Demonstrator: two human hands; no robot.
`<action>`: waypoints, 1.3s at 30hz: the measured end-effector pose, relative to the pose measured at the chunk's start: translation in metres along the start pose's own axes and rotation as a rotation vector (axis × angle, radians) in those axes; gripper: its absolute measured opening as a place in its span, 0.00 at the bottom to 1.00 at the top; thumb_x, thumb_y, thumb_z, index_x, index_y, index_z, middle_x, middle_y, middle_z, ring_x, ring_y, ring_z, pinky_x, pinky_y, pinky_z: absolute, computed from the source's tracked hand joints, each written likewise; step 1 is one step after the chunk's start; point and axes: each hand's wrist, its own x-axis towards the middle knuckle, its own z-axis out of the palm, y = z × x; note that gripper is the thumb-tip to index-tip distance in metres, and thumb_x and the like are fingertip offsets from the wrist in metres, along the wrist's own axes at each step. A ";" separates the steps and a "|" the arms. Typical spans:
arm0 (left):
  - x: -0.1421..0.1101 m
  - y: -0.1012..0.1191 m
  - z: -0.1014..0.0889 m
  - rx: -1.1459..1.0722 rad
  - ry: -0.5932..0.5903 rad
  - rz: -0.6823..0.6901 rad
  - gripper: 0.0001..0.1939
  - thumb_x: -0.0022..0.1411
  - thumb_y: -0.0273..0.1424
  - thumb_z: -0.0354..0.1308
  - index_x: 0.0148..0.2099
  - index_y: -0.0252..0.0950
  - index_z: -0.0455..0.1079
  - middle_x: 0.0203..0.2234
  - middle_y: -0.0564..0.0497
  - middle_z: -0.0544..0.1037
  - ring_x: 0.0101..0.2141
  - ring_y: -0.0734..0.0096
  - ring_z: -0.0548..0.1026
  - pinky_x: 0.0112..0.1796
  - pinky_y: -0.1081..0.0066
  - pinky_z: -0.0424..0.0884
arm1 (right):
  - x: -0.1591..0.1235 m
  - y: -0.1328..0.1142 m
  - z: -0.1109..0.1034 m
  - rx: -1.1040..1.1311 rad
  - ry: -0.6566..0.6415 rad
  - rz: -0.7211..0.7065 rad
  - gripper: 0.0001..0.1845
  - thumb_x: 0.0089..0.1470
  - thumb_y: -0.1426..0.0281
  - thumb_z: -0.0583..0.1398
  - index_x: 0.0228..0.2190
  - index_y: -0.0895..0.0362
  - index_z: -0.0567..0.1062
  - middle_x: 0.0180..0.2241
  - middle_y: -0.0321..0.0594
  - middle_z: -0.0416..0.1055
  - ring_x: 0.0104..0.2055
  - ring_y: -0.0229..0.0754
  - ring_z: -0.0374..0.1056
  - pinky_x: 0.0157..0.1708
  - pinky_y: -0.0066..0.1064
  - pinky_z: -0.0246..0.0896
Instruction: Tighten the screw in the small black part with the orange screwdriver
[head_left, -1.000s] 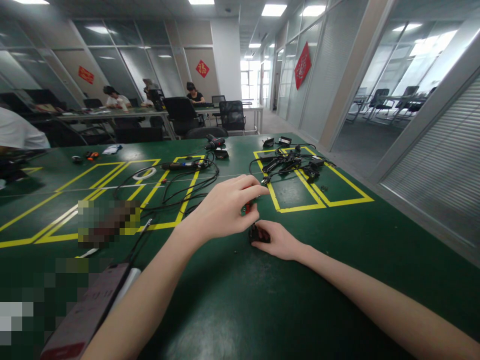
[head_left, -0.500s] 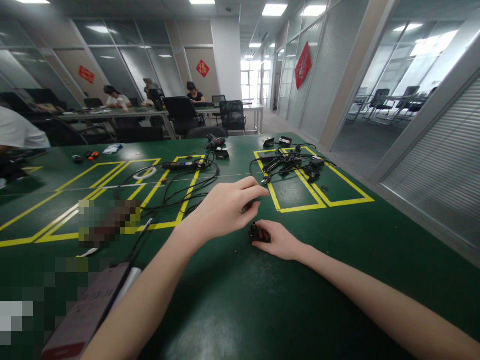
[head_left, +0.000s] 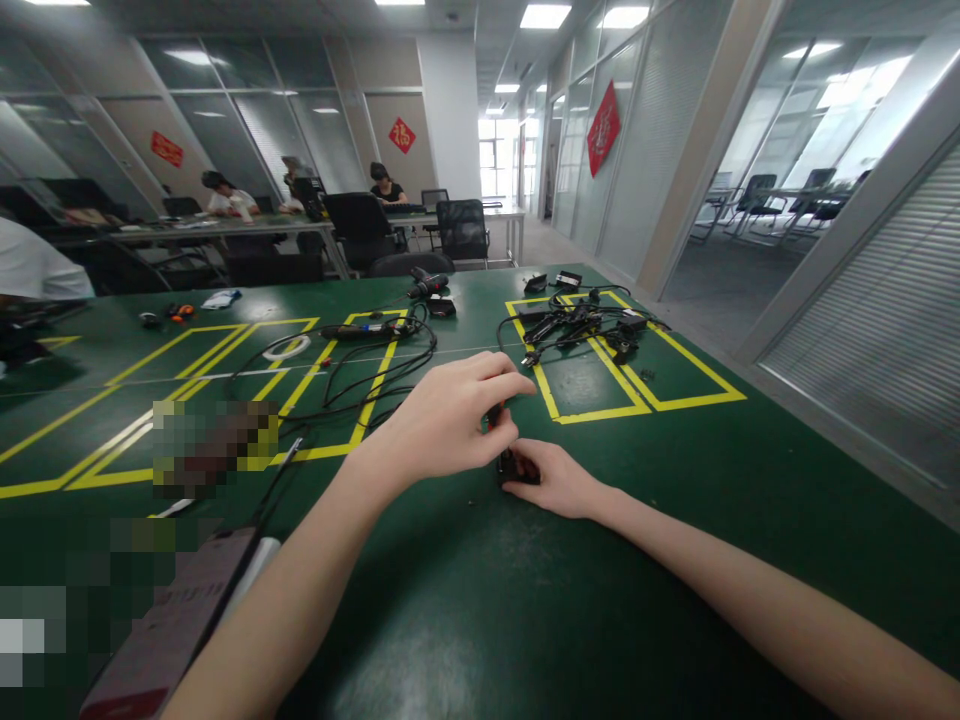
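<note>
My right hand [head_left: 559,478] rests low over the green table, its fingers closed around a small black part [head_left: 505,470]. Most of that part is covered by the fingers, so its kind cannot be told. Just above and to the left, my left hand [head_left: 469,415] is curled, with thumb and fingers bent round something small and dark [head_left: 494,412] that is largely hidden. The left thumb is right at the top of the black part. Whether the two dark pieces touch is unclear.
Beyond my hands, black cables and adapters [head_left: 562,325] lie heaped inside yellow tape outlines. A power drill [head_left: 427,283], a long corded black tool [head_left: 367,330] and a white ring [head_left: 286,348] sit farther back. At the left lies a phone-like slab [head_left: 176,620]. People sit at another table.
My left thumb has come down slightly onto the top of the black part, covering the upright tip that showed before. The right hand has barely moved. The view has shifted a little.
</note>
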 end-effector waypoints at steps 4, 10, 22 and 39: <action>0.000 0.000 0.000 0.020 -0.002 -0.012 0.17 0.64 0.23 0.52 0.51 0.37 0.75 0.46 0.47 0.77 0.38 0.70 0.77 0.37 0.71 0.70 | 0.000 -0.001 -0.001 -0.010 0.001 0.003 0.11 0.52 0.72 0.67 0.33 0.56 0.69 0.29 0.32 0.66 0.30 0.38 0.62 0.31 0.29 0.52; 0.001 0.001 -0.002 0.018 -0.004 0.000 0.19 0.60 0.22 0.53 0.51 0.37 0.76 0.44 0.46 0.77 0.41 0.66 0.77 0.39 0.70 0.71 | 0.000 0.000 0.000 0.004 -0.004 0.001 0.11 0.53 0.73 0.67 0.35 0.56 0.70 0.30 0.33 0.67 0.30 0.39 0.63 0.31 0.29 0.54; 0.000 0.002 -0.002 0.040 -0.027 -0.008 0.23 0.60 0.22 0.53 0.56 0.38 0.74 0.47 0.46 0.75 0.40 0.67 0.76 0.41 0.70 0.71 | 0.000 0.001 0.000 -0.009 -0.001 0.009 0.11 0.53 0.73 0.67 0.36 0.57 0.71 0.31 0.33 0.68 0.31 0.39 0.63 0.32 0.29 0.54; 0.000 0.001 -0.002 0.020 -0.027 -0.006 0.22 0.62 0.23 0.53 0.56 0.39 0.73 0.47 0.46 0.76 0.40 0.67 0.77 0.40 0.70 0.72 | 0.000 0.001 0.000 -0.019 0.001 0.002 0.11 0.53 0.73 0.67 0.37 0.56 0.71 0.31 0.33 0.68 0.31 0.39 0.63 0.31 0.29 0.53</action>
